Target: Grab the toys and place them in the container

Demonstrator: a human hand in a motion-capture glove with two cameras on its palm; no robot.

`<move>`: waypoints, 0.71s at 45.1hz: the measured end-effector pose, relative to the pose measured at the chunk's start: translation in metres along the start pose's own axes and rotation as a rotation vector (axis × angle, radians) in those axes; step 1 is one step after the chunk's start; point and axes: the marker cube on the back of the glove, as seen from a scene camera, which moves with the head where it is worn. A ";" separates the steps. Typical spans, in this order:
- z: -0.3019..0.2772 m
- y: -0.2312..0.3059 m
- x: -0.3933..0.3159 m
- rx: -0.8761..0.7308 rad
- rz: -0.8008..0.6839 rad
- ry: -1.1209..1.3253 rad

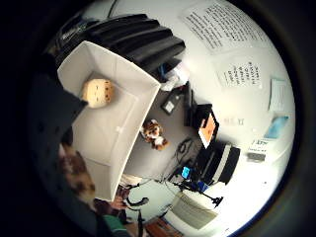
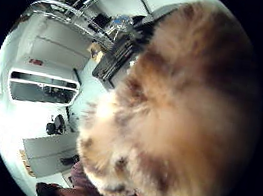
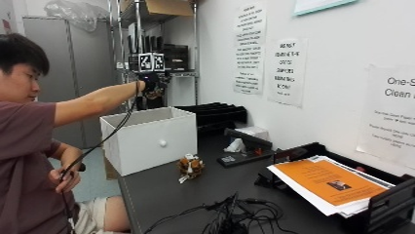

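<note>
A person's bare left hand (image 3: 70,176) hangs low at the table's edge, curled round a black cable. The gloved right hand (image 3: 152,84) is raised above the white container (image 3: 150,139), fingers closed round a fluffy brown plush toy (image 2: 178,121) that fills the thumb-side palm view. Inside the container lies a pale cube-shaped plush (image 1: 98,92). To the right of the container, on the dark table (image 3: 168,195), sits a small tiger toy (image 3: 190,166), just beside the container's front.

Only "One-S" and "Clean" read on a wall sheet (image 3: 395,117); other notices illegible
</note>
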 end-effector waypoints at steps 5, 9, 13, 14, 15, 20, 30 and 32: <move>0.005 0.008 0.011 -0.006 0.012 -0.007; 0.009 0.009 0.016 -0.024 0.046 0.016; 0.011 0.011 0.021 -0.034 0.077 0.026; 0.012 0.012 0.022 -0.042 0.080 0.022; 0.013 0.013 0.024 -0.051 0.081 0.010; 0.018 0.016 0.027 -0.119 0.134 -0.069; 0.016 0.024 0.027 -0.156 0.151 -0.113; 0.015 0.021 0.024 -0.128 0.169 -0.147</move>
